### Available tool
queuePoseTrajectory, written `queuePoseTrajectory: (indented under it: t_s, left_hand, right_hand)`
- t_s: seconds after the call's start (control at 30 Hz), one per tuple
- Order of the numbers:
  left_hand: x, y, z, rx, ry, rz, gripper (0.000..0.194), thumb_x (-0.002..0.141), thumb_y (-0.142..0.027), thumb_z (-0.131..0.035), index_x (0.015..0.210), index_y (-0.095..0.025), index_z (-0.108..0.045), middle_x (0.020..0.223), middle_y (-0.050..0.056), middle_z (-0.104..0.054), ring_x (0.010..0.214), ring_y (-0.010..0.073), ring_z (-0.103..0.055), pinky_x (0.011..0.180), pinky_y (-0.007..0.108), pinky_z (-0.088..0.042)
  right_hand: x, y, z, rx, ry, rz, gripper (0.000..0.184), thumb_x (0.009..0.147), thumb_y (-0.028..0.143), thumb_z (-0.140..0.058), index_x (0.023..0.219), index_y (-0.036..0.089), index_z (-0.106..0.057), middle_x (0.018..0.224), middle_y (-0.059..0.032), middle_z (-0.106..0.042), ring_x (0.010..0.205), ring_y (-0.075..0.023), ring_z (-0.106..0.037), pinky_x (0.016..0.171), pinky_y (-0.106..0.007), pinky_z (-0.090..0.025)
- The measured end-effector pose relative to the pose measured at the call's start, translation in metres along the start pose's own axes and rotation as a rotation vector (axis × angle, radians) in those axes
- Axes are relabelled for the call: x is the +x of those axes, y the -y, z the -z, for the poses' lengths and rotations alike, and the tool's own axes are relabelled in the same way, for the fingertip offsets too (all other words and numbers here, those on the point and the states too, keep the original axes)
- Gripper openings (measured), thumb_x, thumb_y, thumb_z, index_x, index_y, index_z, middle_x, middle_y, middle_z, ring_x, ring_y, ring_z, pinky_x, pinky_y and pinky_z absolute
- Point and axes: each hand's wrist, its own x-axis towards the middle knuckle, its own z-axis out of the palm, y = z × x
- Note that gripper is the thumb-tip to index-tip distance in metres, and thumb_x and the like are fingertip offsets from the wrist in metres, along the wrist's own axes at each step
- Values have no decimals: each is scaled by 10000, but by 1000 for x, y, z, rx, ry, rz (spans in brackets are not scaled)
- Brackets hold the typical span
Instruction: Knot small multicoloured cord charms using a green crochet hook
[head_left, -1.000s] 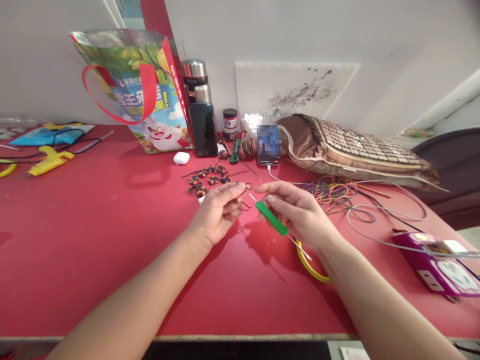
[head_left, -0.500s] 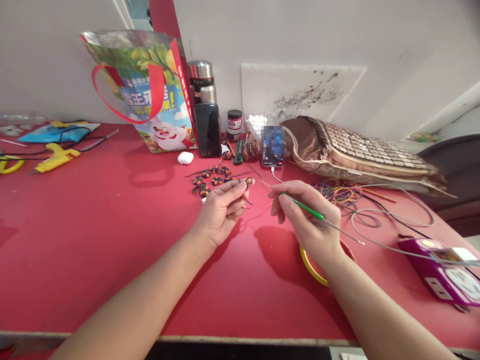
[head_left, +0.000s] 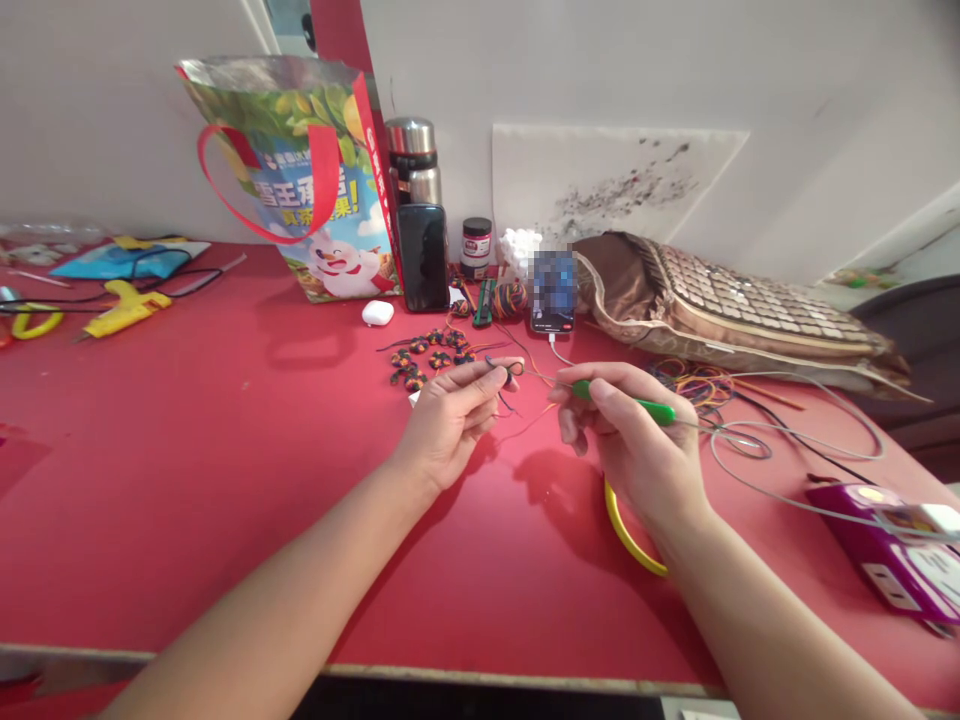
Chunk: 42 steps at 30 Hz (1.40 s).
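Note:
My left hand pinches a dark piece of yarn between thumb and forefinger, and a small loop stands out past the fingertips. In my right hand is a crochet hook with a green grip, held like a pen. Its thin metal shaft points left and its tip meets the yarn at my left fingertips; whether it passes through the loop is too small to tell. Behind my left hand lie several small multicoloured crocheted pieces. A multicoloured yarn ball sits farther back.
Under my right wrist is a yellow-rimmed round object, partly hidden. A propped phone with a cable, a dark phone, and a shopping bag stand behind. To the right are tangled yarn and a purple power strip.
The crochet hook has turned in my right hand, and its tip now reaches the yarn at my left fingertips. My left hand keeps its pinch. The whole view has shifted slightly.

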Motion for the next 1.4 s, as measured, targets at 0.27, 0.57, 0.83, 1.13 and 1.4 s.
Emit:
queuePoseTrajectory:
  t_s: [0.27, 0.57, 0.83, 1.13, 1.4]
  left_hand:
    - [-3, 2, -3, 42, 31, 5, 226, 706, -229, -909, 923, -174, -879, 562, -49, -521, 483, 22, -237, 478, 213, -171]
    - [-5, 5, -6, 18, -53, 45, 375, 606, -157, -965, 967, -211, -876, 847, 20, -776, 782, 112, -665, 696, 213, -483]
    - [-10, -2, -10, 31, -30, 41, 790, 631, -105, -947, 1384, -218, -736, 724, -58, -665, 687, 77, -610, 678, 201, -455]
    - [-12, 4, -13, 97, 72, 17, 1002, 621, -109, -962, 1546, -179, -584, 757, -53, -701, 769, 101, -644, 832, 241, -520]
    - [-13, 8, -13, 102, 76, -18, 1074, 678, -136, -937, 1637, -222, -460, 778, -46, -721, 725, 122, -645, 745, 261, -508]
  right_hand:
    - [0, -3, -3, -2, 39, -1, 142, 944, 306, -701, 966, 204, -797, 862, -63, -778, 550, -135, -643, 451, -267, -485]
    - [-1, -12, -7, -213, 80, 214, 143, 1009, 292, -668, 1036, 236, -796, 842, -27, -697, 629, -141, -624, 580, -315, -531]
    - [1, -14, -5, -364, 76, 365, 195, 1011, 225, -667, 1099, 282, -831, 1025, -68, -755, 943, -216, -710, 855, -400, -601]
    - [1, -17, -7, -344, 124, 292, 210, 1018, 257, -685, 1158, 312, -832, 1104, -65, -809, 1058, -230, -756, 948, -403, -635]
    - [-2, -18, -7, -340, 68, 275, 218, 965, 213, -757, 1102, 346, -864, 1114, -57, -795, 1032, -233, -759, 874, -384, -664]
